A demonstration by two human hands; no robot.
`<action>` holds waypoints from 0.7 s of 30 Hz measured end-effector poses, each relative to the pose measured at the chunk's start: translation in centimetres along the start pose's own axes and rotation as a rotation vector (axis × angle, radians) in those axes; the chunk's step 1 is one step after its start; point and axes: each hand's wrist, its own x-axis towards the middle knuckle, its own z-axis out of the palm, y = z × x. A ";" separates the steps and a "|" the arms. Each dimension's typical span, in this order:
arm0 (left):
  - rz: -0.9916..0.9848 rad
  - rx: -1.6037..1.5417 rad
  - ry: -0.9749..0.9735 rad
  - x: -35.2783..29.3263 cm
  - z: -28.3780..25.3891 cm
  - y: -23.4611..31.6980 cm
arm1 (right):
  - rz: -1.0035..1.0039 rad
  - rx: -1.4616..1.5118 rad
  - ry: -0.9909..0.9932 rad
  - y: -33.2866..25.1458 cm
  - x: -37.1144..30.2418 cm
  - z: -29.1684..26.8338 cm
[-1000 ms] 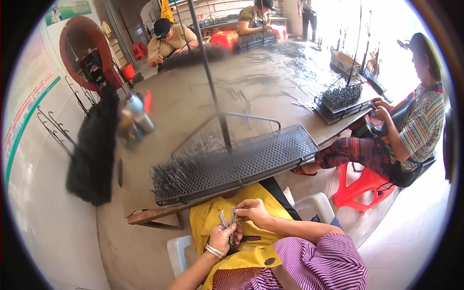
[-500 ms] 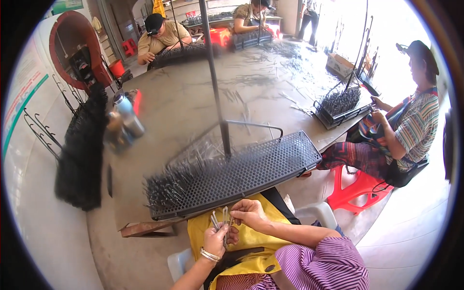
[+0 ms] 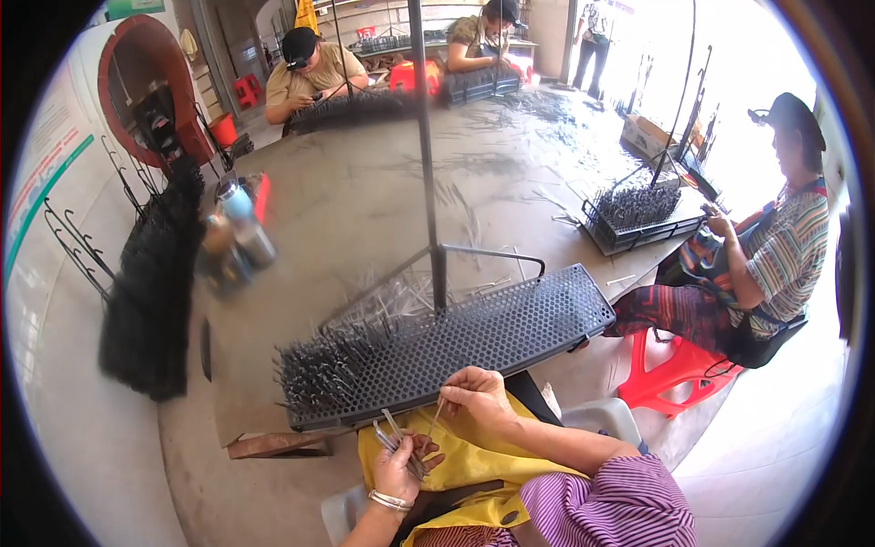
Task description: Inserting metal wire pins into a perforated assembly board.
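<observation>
Over the yellow apron [image 3: 497, 448] on my lap, my left hand [image 3: 398, 469] is closed around several thin grey metal strips [image 3: 387, 432], their ends poking up past the fingers. My right hand [image 3: 480, 399], just to the right and higher, pinches one thin metal strip [image 3: 437, 414] between thumb and fingers, apart from the bunch. Directly beyond my hands lies a long dark tray full of round holes [image 3: 497, 324], tilted across the table's near edge. Many thin dark pieces [image 3: 319, 369] stand upright in its left end. The holes farther right show bare.
A dark upright rod [image 3: 421, 164] with a bent frame rises behind the tray. Loose strips lie over the table [image 3: 355, 210]. Bottles [image 3: 239, 205] stand at left. A person in stripes [image 3: 775, 246] works at a similar tray [image 3: 629, 232] on the right; two others work across the table.
My right hand has drawn a strip up and away from the bunch, and the gap between my hands has widened. My left hand has shifted slightly left and down.
</observation>
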 end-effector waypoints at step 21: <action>-0.021 0.020 -0.056 2.0 1.3 1.3 | -0.066 0.120 0.101 -2.9 0.5 -2.5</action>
